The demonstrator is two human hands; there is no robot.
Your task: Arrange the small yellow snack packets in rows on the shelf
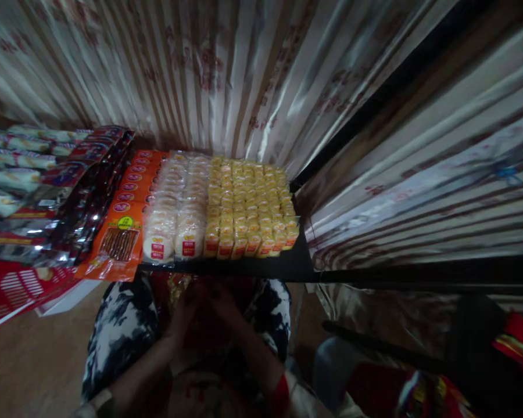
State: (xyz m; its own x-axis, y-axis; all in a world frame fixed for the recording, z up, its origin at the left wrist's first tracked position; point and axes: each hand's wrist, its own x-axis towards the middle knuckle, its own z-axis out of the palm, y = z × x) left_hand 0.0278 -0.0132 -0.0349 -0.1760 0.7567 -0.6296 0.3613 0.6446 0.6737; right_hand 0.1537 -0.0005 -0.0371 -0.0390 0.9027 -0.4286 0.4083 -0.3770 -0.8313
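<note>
Both hands are low in the head view, just below the front edge of the dark shelf (244, 268) and above my lap. My left hand (186, 307) is beside a shiny gold-and-clear wrapped packet (178, 285); whether it grips the packet is unclear. My right hand (221, 305) is close to the left, over a dark red area. Shadow and blur hide the fingers of both hands. On the shelf above them stand rows of small yellow wrapped packets (253, 209), round white wrapped crackers (174, 215) and orange snack packets (124, 215).
Dark foil packets (87, 191) and white wrapped snacks (20, 157) lie at the left. A red basket (20, 290) stands below them. A pleated curtain (226, 69) hangs behind, beside a dark frame bar (375, 98). Red packages (520, 342) show at lower right.
</note>
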